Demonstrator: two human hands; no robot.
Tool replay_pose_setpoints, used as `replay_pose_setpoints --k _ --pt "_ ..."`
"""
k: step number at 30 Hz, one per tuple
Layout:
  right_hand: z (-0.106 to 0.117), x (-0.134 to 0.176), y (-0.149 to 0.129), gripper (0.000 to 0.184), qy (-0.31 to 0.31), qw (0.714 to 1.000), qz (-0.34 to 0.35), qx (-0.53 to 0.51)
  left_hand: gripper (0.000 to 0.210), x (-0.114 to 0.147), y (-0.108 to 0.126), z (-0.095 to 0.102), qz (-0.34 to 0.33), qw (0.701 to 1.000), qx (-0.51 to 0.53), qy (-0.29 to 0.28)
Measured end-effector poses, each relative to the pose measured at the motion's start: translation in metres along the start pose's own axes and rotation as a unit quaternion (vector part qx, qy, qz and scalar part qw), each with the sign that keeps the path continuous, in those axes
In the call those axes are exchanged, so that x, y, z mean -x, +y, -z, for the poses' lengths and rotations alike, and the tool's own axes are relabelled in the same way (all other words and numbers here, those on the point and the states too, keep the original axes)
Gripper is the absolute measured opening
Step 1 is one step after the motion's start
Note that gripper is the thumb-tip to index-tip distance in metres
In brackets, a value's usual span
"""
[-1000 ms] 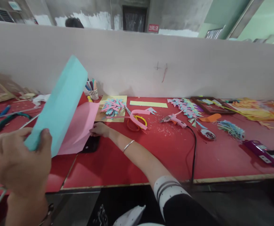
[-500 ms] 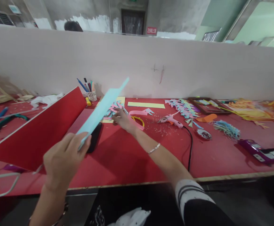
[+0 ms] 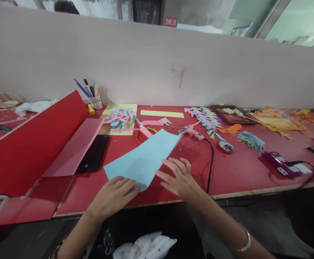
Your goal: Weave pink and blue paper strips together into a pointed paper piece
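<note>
A sheet of light blue paper (image 3: 143, 154) is in front of me, tilted, its far right corner raised off the red table. My left hand (image 3: 116, 196) grips the sheet's near left edge, fingers on top and thumb hidden. At the sheet's right edge is my right hand (image 3: 180, 178), its fingers spread and the fingertips by the edge; whether they touch is hard to tell. Just beyond the sheet lie scissors (image 3: 138, 123), partly under a pink paper strip (image 3: 151, 123). A pile of cut pink and blue paper bits (image 3: 119, 118) rests on yellow paper (image 3: 131, 131).
To the left stand a red board (image 3: 46, 133), pink paper (image 3: 76, 147) and a black phone (image 3: 94, 154). A pink glue gun (image 3: 196, 133) with a trailing cord lies right of centre. Farther right are a paper tassel (image 3: 251, 140) and a purple power strip (image 3: 278, 163). A pen cup (image 3: 94, 101) stands behind.
The light blue paper has come down from its upright position at the left to the table's front middle. My right hand has drawn back from the paper bits to the sheet's right edge.
</note>
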State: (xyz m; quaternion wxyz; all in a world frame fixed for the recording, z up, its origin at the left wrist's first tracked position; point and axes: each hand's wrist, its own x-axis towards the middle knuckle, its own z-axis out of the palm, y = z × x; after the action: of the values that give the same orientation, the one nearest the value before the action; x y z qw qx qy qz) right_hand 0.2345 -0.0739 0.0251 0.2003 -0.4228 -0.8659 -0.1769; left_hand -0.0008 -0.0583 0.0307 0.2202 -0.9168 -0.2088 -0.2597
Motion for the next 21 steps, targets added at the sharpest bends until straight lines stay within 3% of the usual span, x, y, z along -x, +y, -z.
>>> replay_pose_setpoints --k 3,8,11,15,21 --pt "-0.01 0.01 -0.017 0.027 -0.023 0.999 -0.019 -0.034 0.03 0.01 0.006 -0.007 0.031 0.999 0.025 -0.011" --pt "-0.02 -0.002 -0.034 0.018 -0.163 0.975 -0.012 -0.148 0.028 0.022 0.01 -0.015 0.113 0.988 0.094 -0.038" --pt "-0.022 -0.015 -0.037 0.015 -0.217 0.959 -0.024 -0.18 0.031 0.028 0.009 -0.018 0.163 0.976 0.136 -0.038" --pt "-0.025 -0.03 -0.04 0.015 -0.23 0.956 -0.028 -0.182 0.028 0.035 0.01 -0.018 0.204 0.967 0.149 -0.041" --pt "-0.036 -0.043 -0.056 0.023 -0.198 0.964 -0.042 -0.169 0.021 0.046 0.016 -0.019 0.289 0.948 0.11 -0.073"
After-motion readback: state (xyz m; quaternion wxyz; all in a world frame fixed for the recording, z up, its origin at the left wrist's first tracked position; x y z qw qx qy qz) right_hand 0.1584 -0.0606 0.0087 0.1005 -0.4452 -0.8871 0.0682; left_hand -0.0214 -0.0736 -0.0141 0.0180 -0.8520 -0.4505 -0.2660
